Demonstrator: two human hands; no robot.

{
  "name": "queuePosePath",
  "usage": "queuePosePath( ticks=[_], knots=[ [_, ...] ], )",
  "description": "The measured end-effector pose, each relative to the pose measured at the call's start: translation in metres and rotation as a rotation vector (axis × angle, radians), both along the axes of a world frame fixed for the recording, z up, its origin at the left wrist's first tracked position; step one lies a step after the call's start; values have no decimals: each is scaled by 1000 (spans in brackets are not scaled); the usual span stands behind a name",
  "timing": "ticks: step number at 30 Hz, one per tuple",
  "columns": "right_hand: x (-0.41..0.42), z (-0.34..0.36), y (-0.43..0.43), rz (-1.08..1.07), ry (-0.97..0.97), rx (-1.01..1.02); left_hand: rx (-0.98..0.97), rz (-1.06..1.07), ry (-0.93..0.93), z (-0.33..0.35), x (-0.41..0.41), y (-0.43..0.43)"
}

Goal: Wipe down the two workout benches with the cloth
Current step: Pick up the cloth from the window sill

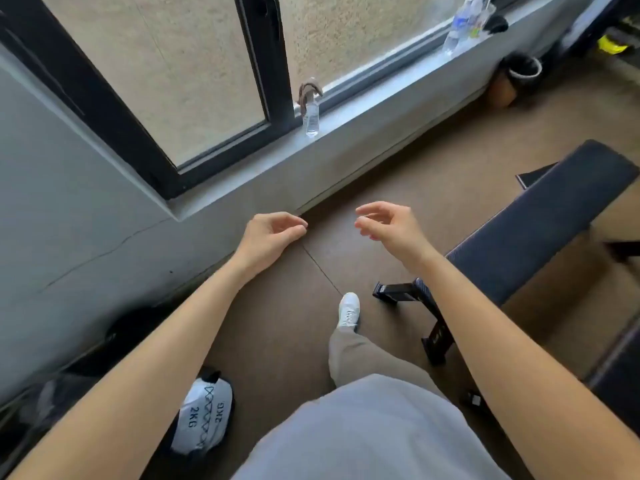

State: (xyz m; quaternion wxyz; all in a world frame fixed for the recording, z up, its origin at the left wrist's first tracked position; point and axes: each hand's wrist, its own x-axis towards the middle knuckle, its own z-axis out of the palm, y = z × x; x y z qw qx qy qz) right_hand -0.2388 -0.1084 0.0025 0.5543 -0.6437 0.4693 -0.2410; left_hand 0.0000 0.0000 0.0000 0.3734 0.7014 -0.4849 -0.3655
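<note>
On the window sill [363, 105], at about 12 o'clock in the head view, the cloth [309, 90] hangs draped over the top of a clear spray bottle [311, 119] that stands upright against the dark window frame. Both hands are empty, held out over the floor with fingers loosely curled and clasping nothing. From the left hand [273, 233] the cloth lies between 12 and 1 o'clock. From the right hand [388, 225] it lies at about 11 o'clock. It is well apart from both hands. The left hand sits more squarely beneath it, so I judge it slightly better placed to reach for the cloth, though the margin is small.

One workout bench [554, 209] lies at 3 o'clock of the right hand, with the right forearm crossing in front of its near end. Its dark pad runs lengthwise from about 8 o'clock to 2 o'clock, so wiping strokes would follow that line, and the right hand is clearly the nearer one. A dark shape at the frame's 4 o'clock edge may be the second bench, but I cannot tell. A bag marked 2KG [204, 417] rests on the floor at 7 o'clock.
</note>
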Motion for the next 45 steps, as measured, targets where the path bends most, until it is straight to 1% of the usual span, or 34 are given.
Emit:
queuePosePath(
  ticks=[2,5,8,10,12,15,19,22,25,28,30,32,35,38,42,45],
  knots=[
    [7,-20,-24,1,47,25,69,19,-7,-14,1,-24],
    [19,-58,-62,36,173,60,185,30,-22,-39,-3,-60],
    [23,-77,-104,82,294,91,307,25,-15,-52,-11,-100],
    [26,-86,-140,104,326,137,360,21,-20,-61,-15,-136],
    [27,-89,-155,125,331,143,359,44,12,-60,-19,-156],
    [32,-94,-196,87,332,145,362,134,98,-60,-15,-203],
    [54,-102,-260,39,327,142,333,237,64,-72,13,-278],
    [74,-109,-307,64,339,133,325,311,49,-88,43,-337],
    [92,-123,-347,89,378,120,343,253,-6,-109,74,-400],
    [113,-138,-390,94,412,152,380,202,-39,-133,106,-467],
    [129,-144,-420,61,437,186,405,181,-45,-145,125,-507],
    [144,-146,-444,53,456,220,422,129,-101,-152,140,-539],
    [164,-150,-480,73,450,270,387,8,-284,-157,164,-584],
    [174,-156,-512,77,453,304,373,-34,-459,-161,184,-624],
    [181,-163,-542,77,451,346,398,-17,-516,-171,200,-663],
    [179,-166,-560,52,413,383,473,23,-565,-179,210,-683]
  ],
)
